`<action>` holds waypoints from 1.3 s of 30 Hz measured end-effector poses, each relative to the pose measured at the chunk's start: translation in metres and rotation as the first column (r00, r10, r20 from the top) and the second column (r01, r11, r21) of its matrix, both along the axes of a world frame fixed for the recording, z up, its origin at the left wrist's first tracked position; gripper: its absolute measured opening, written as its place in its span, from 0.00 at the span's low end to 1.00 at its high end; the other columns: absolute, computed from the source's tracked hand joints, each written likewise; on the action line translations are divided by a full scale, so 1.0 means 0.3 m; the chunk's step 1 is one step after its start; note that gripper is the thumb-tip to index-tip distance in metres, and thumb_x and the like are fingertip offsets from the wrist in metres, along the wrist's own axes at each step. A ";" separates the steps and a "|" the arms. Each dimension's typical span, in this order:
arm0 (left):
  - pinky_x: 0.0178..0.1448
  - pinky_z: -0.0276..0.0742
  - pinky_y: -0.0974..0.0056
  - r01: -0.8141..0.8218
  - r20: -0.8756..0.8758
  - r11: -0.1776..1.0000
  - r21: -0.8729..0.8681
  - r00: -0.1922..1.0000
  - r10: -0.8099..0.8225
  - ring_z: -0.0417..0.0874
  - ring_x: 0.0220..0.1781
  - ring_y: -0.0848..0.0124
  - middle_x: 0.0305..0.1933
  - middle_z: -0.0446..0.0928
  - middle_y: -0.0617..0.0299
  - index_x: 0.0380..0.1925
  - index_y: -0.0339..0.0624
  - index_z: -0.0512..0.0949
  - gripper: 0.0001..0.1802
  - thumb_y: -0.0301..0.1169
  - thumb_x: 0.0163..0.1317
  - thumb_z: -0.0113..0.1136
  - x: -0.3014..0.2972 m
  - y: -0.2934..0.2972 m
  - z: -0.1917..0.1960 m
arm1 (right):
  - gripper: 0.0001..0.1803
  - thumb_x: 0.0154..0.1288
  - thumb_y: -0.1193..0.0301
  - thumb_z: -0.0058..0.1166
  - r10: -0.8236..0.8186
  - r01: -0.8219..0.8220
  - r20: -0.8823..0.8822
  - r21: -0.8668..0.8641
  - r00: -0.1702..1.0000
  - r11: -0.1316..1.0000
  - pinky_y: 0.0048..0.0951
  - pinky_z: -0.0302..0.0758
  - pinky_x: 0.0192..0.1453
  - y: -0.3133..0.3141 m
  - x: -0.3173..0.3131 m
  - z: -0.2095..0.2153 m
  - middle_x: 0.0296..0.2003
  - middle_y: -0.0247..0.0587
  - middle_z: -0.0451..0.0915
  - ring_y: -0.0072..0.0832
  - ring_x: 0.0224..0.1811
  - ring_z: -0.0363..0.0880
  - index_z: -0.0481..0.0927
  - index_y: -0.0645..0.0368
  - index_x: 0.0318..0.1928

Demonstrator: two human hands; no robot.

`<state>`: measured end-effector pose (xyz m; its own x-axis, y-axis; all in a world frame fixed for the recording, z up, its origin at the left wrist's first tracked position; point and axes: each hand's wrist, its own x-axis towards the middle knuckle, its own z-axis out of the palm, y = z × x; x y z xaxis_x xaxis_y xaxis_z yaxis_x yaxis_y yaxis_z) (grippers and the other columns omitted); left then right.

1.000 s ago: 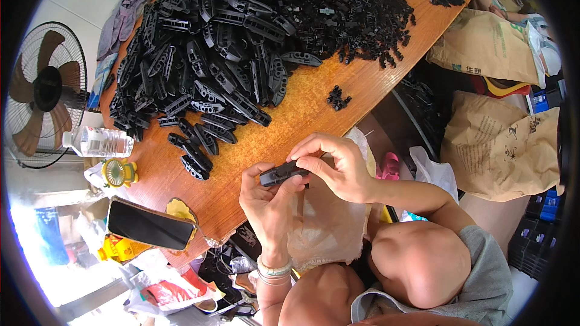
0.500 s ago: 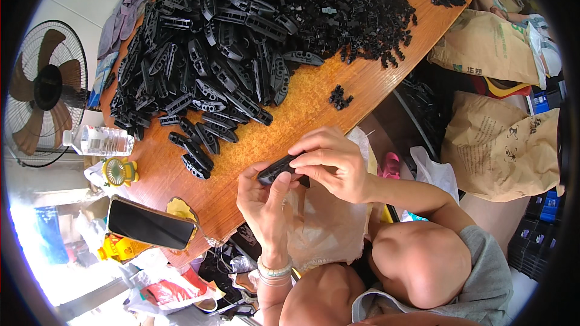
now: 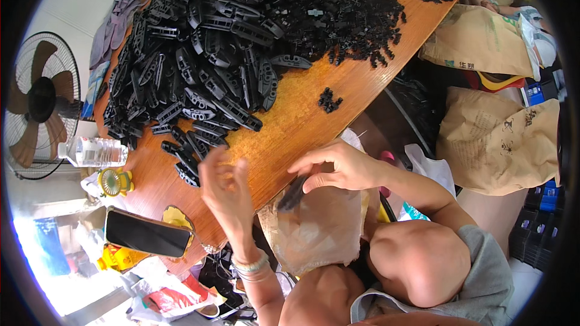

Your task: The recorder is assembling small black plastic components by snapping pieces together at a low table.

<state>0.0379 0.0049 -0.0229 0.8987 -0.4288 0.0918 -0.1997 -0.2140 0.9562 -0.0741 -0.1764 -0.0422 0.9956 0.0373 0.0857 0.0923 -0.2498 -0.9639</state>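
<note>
Here, in the head view, the right hand (image 3: 341, 166) pinches a long black plastic part (image 3: 294, 194) between thumb and fingers, holding it over the mouth of a brown paper bag (image 3: 320, 223) at the wooden table (image 3: 308, 115) edge. The left hand (image 3: 225, 188) is raised with fingers spread, gripping nothing, near the heap of black parts (image 3: 205, 66). A phone (image 3: 148, 233) lies at the table's corner.
</note>
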 end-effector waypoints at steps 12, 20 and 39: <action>0.30 0.72 0.62 -0.450 0.523 0.865 0.223 0.804 0.283 0.78 0.29 0.63 0.33 0.76 0.56 0.37 0.34 0.73 0.08 0.23 0.56 0.53 0.090 0.049 -0.080 | 0.10 0.47 0.79 0.61 -0.326 0.576 0.491 -0.542 0.808 0.612 0.33 0.71 0.38 -0.168 0.021 -0.066 0.32 0.37 0.72 0.35 0.35 0.71 0.77 0.60 0.33; 0.35 0.78 0.70 -0.156 -0.390 0.917 -0.367 0.921 0.001 0.80 0.29 0.71 0.31 0.78 0.55 0.40 0.30 0.74 0.10 0.16 0.57 0.52 -0.095 0.007 0.001 | 0.03 0.62 0.78 0.53 -0.504 0.442 -0.032 0.531 0.863 0.723 0.18 0.68 0.28 -0.089 0.012 -0.013 0.35 0.35 0.74 0.18 0.29 0.71 0.75 0.64 0.37; 0.37 0.80 0.71 -0.036 -0.512 0.922 -0.384 0.840 -0.181 0.82 0.32 0.72 0.33 0.79 0.53 0.40 0.28 0.73 0.10 0.15 0.56 0.57 -0.166 -0.056 0.039 | 0.06 0.54 0.81 0.59 -0.375 0.437 0.457 -0.034 0.807 0.899 0.25 0.71 0.38 0.039 0.013 0.025 0.34 0.40 0.78 0.29 0.35 0.75 0.81 0.64 0.35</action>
